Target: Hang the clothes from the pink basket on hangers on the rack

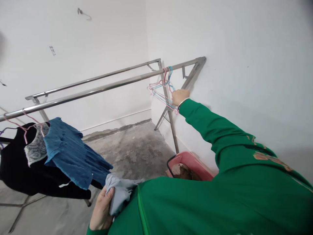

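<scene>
Head camera, sole view: worn, aimed forward and down.
Wearer's green top [176, 205] very near, filling lower right; metal rack [97, 90] farther out, crossing aslant; wall corner [147, 42] farthest; floor [139, 150] seen from above.

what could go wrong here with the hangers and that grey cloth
The hangers overlap in a bunch on the rail, so a pull from the right hand might tangle them or drag several along together.

The grey cloth is bunched in the left hand; a loose fold might slip free and land on the stained floor.
</scene>
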`<state>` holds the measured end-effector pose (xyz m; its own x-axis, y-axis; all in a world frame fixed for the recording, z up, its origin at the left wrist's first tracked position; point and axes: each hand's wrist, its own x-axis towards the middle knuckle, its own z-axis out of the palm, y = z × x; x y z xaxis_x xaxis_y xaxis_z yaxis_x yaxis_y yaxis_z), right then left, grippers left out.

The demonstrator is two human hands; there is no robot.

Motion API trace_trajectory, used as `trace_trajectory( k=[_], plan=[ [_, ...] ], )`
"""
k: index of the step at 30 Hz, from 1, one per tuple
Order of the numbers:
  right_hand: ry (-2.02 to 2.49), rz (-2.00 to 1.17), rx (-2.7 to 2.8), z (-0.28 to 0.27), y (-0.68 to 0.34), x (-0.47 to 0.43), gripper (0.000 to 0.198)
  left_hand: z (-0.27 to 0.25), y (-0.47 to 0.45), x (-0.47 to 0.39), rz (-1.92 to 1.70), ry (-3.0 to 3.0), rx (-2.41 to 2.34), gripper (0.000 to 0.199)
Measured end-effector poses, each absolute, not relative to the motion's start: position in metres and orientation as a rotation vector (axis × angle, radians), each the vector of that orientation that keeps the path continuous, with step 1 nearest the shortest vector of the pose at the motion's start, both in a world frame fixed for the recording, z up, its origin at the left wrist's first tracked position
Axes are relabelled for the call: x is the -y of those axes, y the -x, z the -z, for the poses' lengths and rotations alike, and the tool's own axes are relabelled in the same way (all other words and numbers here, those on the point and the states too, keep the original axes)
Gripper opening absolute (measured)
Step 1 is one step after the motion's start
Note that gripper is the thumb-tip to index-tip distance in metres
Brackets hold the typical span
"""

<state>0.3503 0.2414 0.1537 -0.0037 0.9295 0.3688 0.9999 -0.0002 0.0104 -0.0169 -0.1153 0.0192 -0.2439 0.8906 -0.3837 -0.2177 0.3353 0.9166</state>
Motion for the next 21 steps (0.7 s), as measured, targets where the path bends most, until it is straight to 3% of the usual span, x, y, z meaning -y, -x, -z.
trace_trajectory(
  k=[9,16,21],
  plan=[
    [1.988,0.445,2.054,-0.151,-0.366,-0.254,0.032,-0.028,0.015,0.099,-1.209,-0.551,-1.497,0.083],
    [1.923,0.459,1.937,-0.162,-0.373,-0.245,0.045,-0.030,0.026,0.083,-1.162,-0.684,-1.493,0.067],
    [1.724,0.324,1.902,-0.114,-0.390,-0.217,0.038,-0.057,0.020,0.060,-1.220,-0.790,-1.538,0.066]
  ],
)
